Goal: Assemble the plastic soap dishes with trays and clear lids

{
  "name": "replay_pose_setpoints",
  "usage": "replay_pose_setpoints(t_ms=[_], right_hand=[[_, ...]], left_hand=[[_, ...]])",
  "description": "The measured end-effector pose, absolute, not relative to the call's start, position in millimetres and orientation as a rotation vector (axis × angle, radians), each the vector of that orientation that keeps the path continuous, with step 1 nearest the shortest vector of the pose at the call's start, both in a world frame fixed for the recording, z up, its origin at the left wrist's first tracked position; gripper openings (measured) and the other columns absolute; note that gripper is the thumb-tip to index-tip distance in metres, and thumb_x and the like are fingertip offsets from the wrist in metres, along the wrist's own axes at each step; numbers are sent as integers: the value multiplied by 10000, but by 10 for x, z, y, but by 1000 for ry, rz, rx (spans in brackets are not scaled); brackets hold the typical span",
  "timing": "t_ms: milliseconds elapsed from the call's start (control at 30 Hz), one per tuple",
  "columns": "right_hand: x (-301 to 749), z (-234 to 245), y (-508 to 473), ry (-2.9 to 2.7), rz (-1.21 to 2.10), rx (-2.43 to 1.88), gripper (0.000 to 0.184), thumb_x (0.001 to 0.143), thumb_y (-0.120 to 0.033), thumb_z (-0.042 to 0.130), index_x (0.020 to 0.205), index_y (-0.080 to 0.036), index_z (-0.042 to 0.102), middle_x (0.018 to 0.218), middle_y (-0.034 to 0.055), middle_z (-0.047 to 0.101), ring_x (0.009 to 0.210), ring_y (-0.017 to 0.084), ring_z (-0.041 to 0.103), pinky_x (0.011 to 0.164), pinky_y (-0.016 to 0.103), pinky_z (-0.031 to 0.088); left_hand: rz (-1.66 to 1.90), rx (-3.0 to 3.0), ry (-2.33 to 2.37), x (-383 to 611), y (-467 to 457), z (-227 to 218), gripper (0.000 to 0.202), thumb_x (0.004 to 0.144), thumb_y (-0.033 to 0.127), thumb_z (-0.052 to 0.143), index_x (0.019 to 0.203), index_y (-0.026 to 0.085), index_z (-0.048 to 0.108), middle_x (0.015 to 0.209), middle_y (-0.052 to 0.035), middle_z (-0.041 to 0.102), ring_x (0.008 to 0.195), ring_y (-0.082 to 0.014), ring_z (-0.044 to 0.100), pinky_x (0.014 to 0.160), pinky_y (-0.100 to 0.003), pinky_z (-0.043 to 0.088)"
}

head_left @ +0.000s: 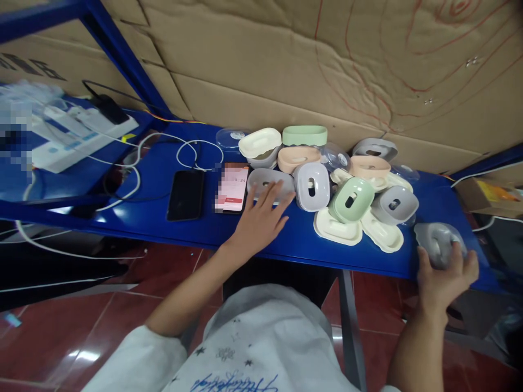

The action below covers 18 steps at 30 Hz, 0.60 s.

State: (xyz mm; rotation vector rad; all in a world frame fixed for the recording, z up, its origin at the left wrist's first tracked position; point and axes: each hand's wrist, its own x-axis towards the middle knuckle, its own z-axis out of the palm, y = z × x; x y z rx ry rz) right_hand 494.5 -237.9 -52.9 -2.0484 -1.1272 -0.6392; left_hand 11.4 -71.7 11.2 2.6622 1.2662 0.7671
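My left hand (261,220) lies with fingers spread over a grey oval plastic case (267,179), partly covering it. At the right end of the table, my right hand (447,275) grips a grey plastic case (435,239) that has a shiny clear look on top, thumb on one side and fingers on the other. Between the hands stand a lilac-grey slotted case (312,185), a green slotted case (353,198) and another grey slotted case (395,204). Cream trays (338,226) lie in front of these.
Behind are peach cases (299,158), a green case (304,135) and clear lids (335,157). Left of my left hand lie a lit phone (232,188) and a dark phone (186,195). White cables and a power strip (81,139) are farther left; cardboard (265,98) backs the blue table (143,212).
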Motion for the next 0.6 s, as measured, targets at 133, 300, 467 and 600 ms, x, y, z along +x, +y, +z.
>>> replay_pose_setpoints(t_ms=[133,300,467,600], right_hand=[[5010,-523,-2261,-1144,-514,-2098,945,801,-790,747,1635,-404,523,1739,217,384,1609,549,306,1229,796,248],[4285,-223,-2086,-1176,-718,-1830,774,920,-666,679,1633,-414,518,1679,188,497,1576,451,435,1267,689,327],[2934,-37,-1791,-1741,-329,-1474,596,1036,-402,646,1616,-321,531,1413,144,727,1311,412,690,1093,676,560],[2414,-31,-1394,-1990,-211,-1435,678,1068,-396,625,1695,-312,382,1500,147,667,1386,380,632,1133,616,534]], left_hand=[[763,2630,1383,0,-657,35,573,1047,158,562,1605,287,542,1477,-164,668,1443,-402,583,1274,-724,280],[792,2743,1279,-115,-698,-72,521,1048,73,490,1480,305,665,1268,-105,761,1198,-308,702,1191,-582,410],[976,2684,1123,-155,-814,-148,417,1076,130,527,1409,305,705,1236,-85,772,1094,-254,721,1052,-453,514],[1132,2656,1053,-226,-986,-106,400,1078,130,566,1413,315,681,1216,-70,778,1088,-238,733,980,-407,558]])
